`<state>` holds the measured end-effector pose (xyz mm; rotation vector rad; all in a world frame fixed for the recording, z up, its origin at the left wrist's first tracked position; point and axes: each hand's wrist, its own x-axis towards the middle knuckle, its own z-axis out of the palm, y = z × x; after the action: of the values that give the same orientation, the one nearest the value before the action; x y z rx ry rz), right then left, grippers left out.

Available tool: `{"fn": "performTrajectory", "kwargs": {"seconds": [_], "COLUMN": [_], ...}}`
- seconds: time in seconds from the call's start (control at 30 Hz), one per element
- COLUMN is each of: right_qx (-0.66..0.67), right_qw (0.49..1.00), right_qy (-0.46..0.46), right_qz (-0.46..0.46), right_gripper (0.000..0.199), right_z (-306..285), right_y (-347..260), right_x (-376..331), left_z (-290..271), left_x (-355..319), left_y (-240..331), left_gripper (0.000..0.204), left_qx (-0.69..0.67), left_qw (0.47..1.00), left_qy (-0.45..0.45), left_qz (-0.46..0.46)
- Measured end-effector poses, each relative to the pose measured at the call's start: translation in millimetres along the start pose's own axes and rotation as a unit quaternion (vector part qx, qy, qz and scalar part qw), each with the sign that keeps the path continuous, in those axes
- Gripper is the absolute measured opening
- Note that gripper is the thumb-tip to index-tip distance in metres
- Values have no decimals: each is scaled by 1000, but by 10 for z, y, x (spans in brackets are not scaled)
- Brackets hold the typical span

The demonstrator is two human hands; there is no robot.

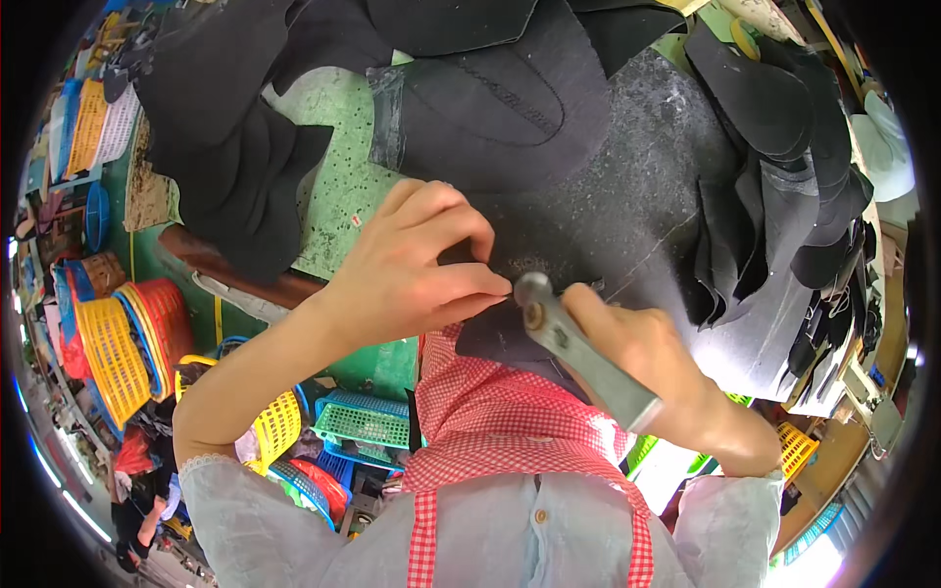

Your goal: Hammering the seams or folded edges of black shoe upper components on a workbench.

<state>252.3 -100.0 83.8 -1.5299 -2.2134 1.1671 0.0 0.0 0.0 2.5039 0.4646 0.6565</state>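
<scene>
Head view: the desk (343, 201) shows speckled green to your left, and its near side falls close to your checked apron (510, 407). Room for moving lies mainly across the dark slab (652, 201), between your hands and the pieces at right.

Hands: two. Your right hand (642, 358) has its grip closed round a hammer (588, 358), whose round face is just beside your left fingertips. Your left hand (421, 260) has thumb and forefinger drawn together in a pinch; whether that grip holds something small cannot be told. Beneath lies a dark piece (505, 343), partly covered by your hands.

Count: one hammer; one broad black piece (490, 108) bearing an oval outline, beyond your hands; two groups of overlapping black pieces, left (235, 186) and right (769, 137), too layered to count.

Obstructions: both groups hem in the slab's sides. Below the desk at left stand a yellow basket (113, 358), a red container (165, 318) and a green basket (363, 423).
</scene>
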Motion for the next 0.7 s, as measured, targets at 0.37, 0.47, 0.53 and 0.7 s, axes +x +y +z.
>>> {"fn": "performTrajectory", "kwargs": {"seconds": [0.37, 0.47, 0.53, 0.7], "right_qx": [25, 97, 80, 146], "right_qw": [999, 991, 982, 942], "right_qy": [23, 90, 168, 298], "right_qz": [-24, -14, -30, 52], "right_gripper": [26, 15, 13, 11], "right_z": [79, 41, -31, -324], "right_y": [-37, 82, 154, 325], "right_x": [196, 261, 258, 244], "left_z": [103, 151, 148, 203], "left_x": [-306, -183, -169, -178], "left_y": [306, 386, 489, 538], "left_gripper": [29, 47, 44, 43], "left_qx": [47, 46, 38, 18], "left_qw": [992, 986, 984, 995], "left_qy": [68, 57, 44, 7], "left_qz": [-96, -150, -169, -95]}}
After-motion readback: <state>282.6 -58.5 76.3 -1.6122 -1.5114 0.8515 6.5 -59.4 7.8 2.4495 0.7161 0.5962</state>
